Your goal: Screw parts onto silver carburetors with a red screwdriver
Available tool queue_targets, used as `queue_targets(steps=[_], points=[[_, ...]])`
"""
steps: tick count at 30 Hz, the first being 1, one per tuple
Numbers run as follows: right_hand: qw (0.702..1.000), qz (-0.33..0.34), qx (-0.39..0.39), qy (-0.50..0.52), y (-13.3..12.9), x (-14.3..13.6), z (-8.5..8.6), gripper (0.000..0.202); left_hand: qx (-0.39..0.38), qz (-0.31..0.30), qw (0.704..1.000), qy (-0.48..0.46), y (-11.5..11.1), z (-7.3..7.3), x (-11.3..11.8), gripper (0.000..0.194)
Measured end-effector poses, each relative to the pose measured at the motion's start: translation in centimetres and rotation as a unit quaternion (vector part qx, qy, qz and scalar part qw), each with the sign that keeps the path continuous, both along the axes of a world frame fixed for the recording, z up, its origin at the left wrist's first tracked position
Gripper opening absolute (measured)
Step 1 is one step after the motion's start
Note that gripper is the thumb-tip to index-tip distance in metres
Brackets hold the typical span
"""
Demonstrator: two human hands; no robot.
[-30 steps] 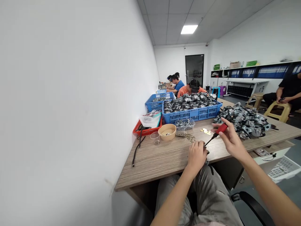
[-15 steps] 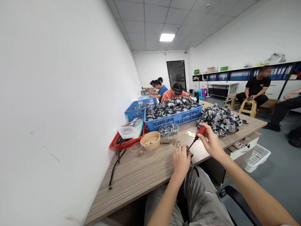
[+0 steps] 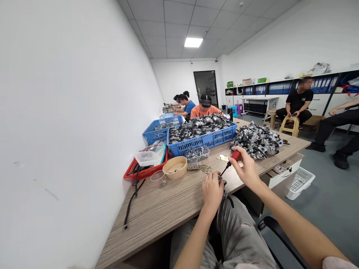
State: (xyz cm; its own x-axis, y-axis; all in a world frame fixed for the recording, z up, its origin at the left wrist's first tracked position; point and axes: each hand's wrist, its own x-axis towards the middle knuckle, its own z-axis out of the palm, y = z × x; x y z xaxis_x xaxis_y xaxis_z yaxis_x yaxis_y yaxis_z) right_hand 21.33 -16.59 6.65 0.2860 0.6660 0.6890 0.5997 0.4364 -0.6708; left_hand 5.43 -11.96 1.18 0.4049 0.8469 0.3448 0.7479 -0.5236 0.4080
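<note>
My right hand (image 3: 246, 170) is closed around the red handle of a screwdriver (image 3: 235, 155), its dark shaft slanting down to the left. The screwdriver's tip meets a small metal part, apparently a carburetor (image 3: 224, 183), at the table's front edge. My left hand (image 3: 212, 190) grips that carburetor, and its fingers hide most of it. A dark hose or strap hangs below it over my lap. Just beyond my hands lie thin brass-coloured discs (image 3: 222, 157) and a scatter of small screws (image 3: 204, 169).
Carburetors fill a blue basket (image 3: 207, 142) and form a pile (image 3: 256, 140) at right. Left of the screws stand a clear tray (image 3: 198, 154), a tan bowl (image 3: 175, 170), a clear cup (image 3: 157, 179) and a red basket (image 3: 147, 172). A black strap (image 3: 129, 209) lies near the wall. Co-workers sit beyond.
The whole view has shifted slightly, so the scene sits further left. Both hands keep their grips, and the screwdriver stays against the carburetor.
</note>
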Motion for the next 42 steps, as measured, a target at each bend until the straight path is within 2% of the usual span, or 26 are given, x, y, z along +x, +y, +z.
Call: queue_targets(steps=[2, 6, 13, 18, 25, 30, 37, 42], points=[[1.0, 0.005, 0.0, -0.004, -0.2, -0.3, 0.1, 0.043, -0.001, 0.001, 1.0, 0.0, 0.0, 0.0, 0.0, 0.021], [0.998, 0.055, -0.003, 0.013, 0.0, -0.1, 0.3, 0.048, -0.007, 0.001, 1.0, 0.001, 0.0, 0.1, 0.0, 0.02], [0.999, 0.003, -0.01, 0.045, 0.7, 0.4, -0.2, 0.046, -0.015, 0.007, 1.0, -0.004, -0.1, 0.2, 0.1, 0.021], [0.995, 0.087, -0.006, 0.042, 0.7, 0.6, -0.5, 0.061, -0.018, 0.006, 1.0, -0.003, -0.1, 0.3, 0.1, 0.02], [0.999, 0.024, -0.024, 0.035, 1.0, 0.2, -0.2, 0.054, -0.017, 0.008, 1.0, -0.008, -0.1, 0.3, 0.2, 0.021], [0.996, 0.086, -0.016, 0.023, 1.1, 0.7, -0.2, 0.059, -0.013, 0.008, 1.0, -0.008, -0.1, 0.2, 0.1, 0.02], [0.999, 0.008, -0.02, 0.024, 0.5, -0.2, 0.3, 0.048, -0.008, 0.009, 1.0, -0.016, 0.0, 0.0, 0.2, 0.021], [0.999, 0.035, -0.021, 0.021, 0.6, -0.1, 0.2, 0.051, 0.005, 0.009, 1.0, -0.017, 0.2, -0.3, 0.1, 0.018]])
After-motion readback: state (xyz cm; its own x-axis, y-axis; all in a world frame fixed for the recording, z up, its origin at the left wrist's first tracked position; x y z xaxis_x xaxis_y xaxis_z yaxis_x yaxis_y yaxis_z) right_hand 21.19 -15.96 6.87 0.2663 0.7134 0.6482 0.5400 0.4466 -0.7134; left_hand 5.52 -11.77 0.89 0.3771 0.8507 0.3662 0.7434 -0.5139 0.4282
